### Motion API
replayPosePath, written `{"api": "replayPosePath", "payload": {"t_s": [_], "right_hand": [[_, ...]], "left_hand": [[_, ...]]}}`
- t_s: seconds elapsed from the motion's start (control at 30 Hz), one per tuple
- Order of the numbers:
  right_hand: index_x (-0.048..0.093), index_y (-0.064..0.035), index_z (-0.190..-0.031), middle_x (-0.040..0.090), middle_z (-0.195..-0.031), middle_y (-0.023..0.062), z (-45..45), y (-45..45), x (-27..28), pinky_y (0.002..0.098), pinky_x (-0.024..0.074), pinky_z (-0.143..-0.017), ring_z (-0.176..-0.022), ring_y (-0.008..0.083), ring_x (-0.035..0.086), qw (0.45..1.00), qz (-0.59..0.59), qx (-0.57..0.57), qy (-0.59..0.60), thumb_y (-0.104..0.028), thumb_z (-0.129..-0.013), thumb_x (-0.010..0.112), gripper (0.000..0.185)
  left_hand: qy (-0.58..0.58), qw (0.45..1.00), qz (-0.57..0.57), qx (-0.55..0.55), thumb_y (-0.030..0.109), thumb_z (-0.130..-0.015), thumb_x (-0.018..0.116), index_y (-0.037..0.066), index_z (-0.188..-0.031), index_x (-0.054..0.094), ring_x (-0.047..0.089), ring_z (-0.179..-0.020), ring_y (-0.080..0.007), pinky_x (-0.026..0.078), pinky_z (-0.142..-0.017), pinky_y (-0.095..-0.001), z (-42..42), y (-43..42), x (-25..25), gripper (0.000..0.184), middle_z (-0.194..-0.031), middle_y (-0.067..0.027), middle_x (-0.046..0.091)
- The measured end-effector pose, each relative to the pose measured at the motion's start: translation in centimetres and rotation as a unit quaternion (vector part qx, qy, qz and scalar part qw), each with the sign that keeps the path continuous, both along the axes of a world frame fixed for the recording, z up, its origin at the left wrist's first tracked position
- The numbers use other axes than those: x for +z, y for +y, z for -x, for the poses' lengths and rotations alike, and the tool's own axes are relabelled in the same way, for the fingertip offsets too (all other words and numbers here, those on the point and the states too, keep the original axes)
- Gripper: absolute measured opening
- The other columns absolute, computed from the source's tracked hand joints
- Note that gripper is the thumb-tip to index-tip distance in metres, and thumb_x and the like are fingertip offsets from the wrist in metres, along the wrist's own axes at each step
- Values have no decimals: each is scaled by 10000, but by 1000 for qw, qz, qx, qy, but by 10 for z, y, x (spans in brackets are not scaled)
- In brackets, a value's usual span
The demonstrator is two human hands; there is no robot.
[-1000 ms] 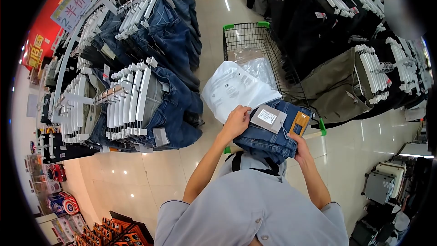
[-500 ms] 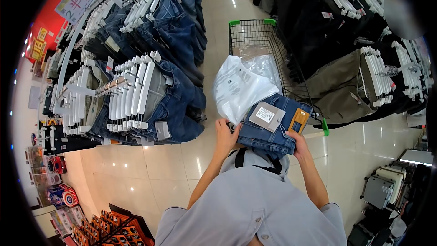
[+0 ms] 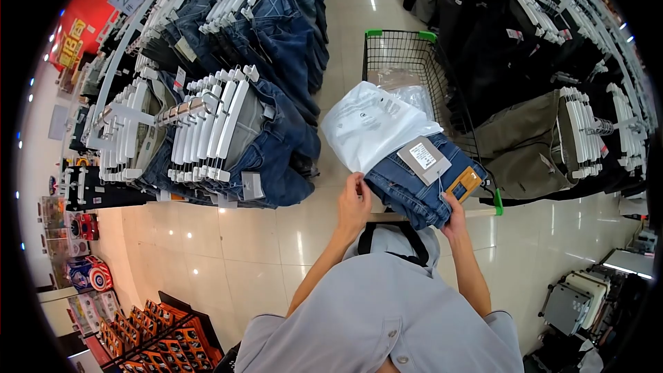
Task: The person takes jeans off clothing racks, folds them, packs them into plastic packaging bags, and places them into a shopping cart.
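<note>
Folded blue jeans (image 3: 407, 185) with a grey price tag (image 3: 423, 159) and a tan waistband patch (image 3: 463, 182) are in front of me, tilted over the near end of a shopping cart (image 3: 498, 200). My right hand (image 3: 454, 217) is closed on their lower right corner, thumb on top. A white plastic bag (image 3: 373, 124) covers the far left part of the jeans. My left hand (image 3: 354, 204) pinches the bag's near edge beside the jeans' left corner. How far the jeans lie inside the bag is hidden. Clear plastic packaging (image 3: 413, 99) lies in the cart.
Jeans on white hangers (image 3: 207, 121) fill the rack at left. Dark trousers (image 3: 483, 55) and olive trousers (image 3: 528, 145) hang close along the cart's right side. Suitcases (image 3: 573, 297) stand at lower right, and an orange goods display (image 3: 162, 335) at lower left.
The jeans have tilted and shifted slightly right and down, with the tag turning along. My left hand has moved a little up and right along the bag's edge.
</note>
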State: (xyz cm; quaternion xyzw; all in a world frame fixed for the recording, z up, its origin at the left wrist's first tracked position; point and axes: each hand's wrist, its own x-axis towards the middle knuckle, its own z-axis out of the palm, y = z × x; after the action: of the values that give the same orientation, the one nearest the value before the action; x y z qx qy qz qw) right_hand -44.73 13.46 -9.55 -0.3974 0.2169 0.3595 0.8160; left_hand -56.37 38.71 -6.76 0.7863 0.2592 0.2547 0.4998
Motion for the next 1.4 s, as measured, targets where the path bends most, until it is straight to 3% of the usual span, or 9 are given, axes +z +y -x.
{"api": "replayPosePath", "payload": {"t_s": [0.13,0.23,0.4,0.53,0.63,0.73,1.07,1.13,1.4], "right_hand": [[592,10,-1248,705,-1092,106,5,8,12,394,601,-867,-963,240,716,994,88,12,-68,-93,-868,729,417],[609,2,-1206,710,-1052,97,6,17,13,379,606,-836,-919,229,718,997,67,-11,-38,-85,-860,743,381],[625,-13,-1167,713,-1003,83,11,33,2,370,609,-802,-874,223,719,997,-46,-45,32,-80,-863,744,333],[623,-28,-1154,697,-1029,72,26,35,-1,360,597,-823,-911,209,708,997,60,13,-41,-84,-865,747,319],[590,-9,-1227,697,-1049,97,34,34,-1,399,606,-825,-933,225,709,995,85,49,-19,-102,-844,749,425],[580,-3,-1234,680,-1090,100,36,38,7,389,592,-853,-970,223,694,994,79,56,-56,-79,-828,759,450],[566,-3,-1265,670,-1119,96,20,52,17,361,570,-888,-975,219,682,986,75,96,-110,-47,-823,761,485],[601,-8,-1225,685,-1083,82,19,55,19,371,580,-857,-939,211,694,991,59,71,-94,-25,-830,760,426],[633,-24,-1142,704,-993,67,20,54,7,353,593,-826,-890,195,710,997,-58,-42,34,-23,-843,745,320]], "left_hand": [[-45,994,-32,89,24,-968,603,-8,-1225,597,644,-717,-276,523,-664,-360,-13,8,21,260,-904,-183,668],[26,978,-205,-37,54,-949,608,-4,-1245,607,635,-732,-331,518,-675,-409,-14,15,14,302,-919,-173,640],[168,953,-171,-184,52,-923,571,7,-1232,625,625,-786,-435,506,-711,-475,3,3,24,317,-988,-204,633],[81,988,-119,-51,132,-946,616,11,-1113,682,656,-808,-413,506,-678,-451,-17,7,28,217,-901,-205,650],[196,973,-117,-17,183,-931,674,32,-906,726,673,-752,-388,511,-650,-441,-35,19,47,161,-839,-185,695],[200,953,-218,-72,180,-917,678,25,-946,717,687,-767,-386,519,-657,-457,-44,28,29,162,-885,-199,707],[14,982,-170,-78,100,-907,638,29,-1000,680,668,-724,-395,525,-655,-470,-78,1,32,124,-842,-178,673],[45,952,-245,-178,86,-918,631,38,-1058,683,672,-736,-392,530,-642,-457,-69,1,28,156,-874,-173,672],[58,960,-220,-162,113,-962,607,48,-1115,703,660,-731,-392,524,-647,-465,-42,5,46,193,-847,-172,668]]}}
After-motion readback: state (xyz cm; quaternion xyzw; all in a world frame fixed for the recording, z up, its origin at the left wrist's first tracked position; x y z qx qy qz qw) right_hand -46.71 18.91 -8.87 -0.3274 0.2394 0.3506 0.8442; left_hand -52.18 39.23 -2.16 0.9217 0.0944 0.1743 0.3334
